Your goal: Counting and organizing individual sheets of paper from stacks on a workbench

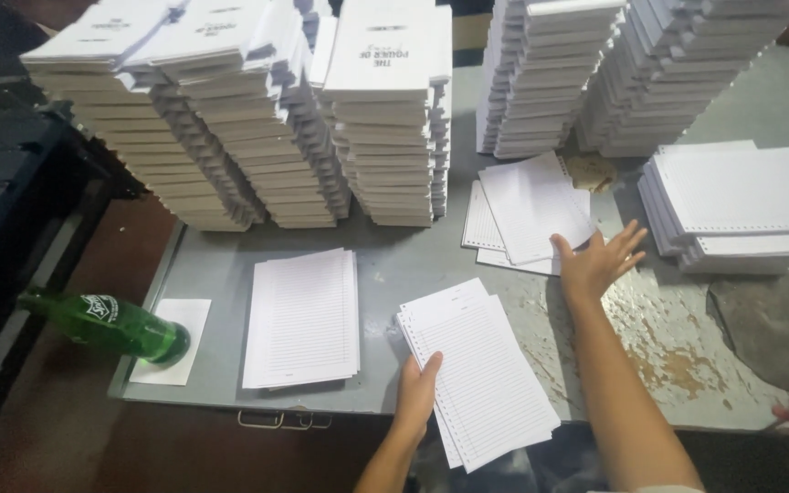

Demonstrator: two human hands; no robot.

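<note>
Two hands worked over the grey desk (230, 274). Nearest the camera, the left hand (415, 393) gripped the near left edge of a sheaf of lined punched sheets (481, 374), thumb on top and fingers underneath, so that the sheaf hung partly over the desk's near edge. Left of that sheaf lay a flat pile of lined pages (303, 318), untouched, and further left a green glass bottle (107, 324) leaned on its side over a small white card (175, 338) at the desk's corner.

Beyond the sheaf and to its right, the right hand (595, 263) was spread open, palm down, grasping nothing; its thumb touched the near right corner of a loose fan of punched sheets (527, 210), while its fingers pointed toward a low stack of white pads (737, 205) further right, close to it but apart.

Farthest from the sheaf, tall stacks of bound white booklets (230, 119) filled the desk's back left, and two more tall stacks of blank pads (614, 73) stood at the back right.
</note>
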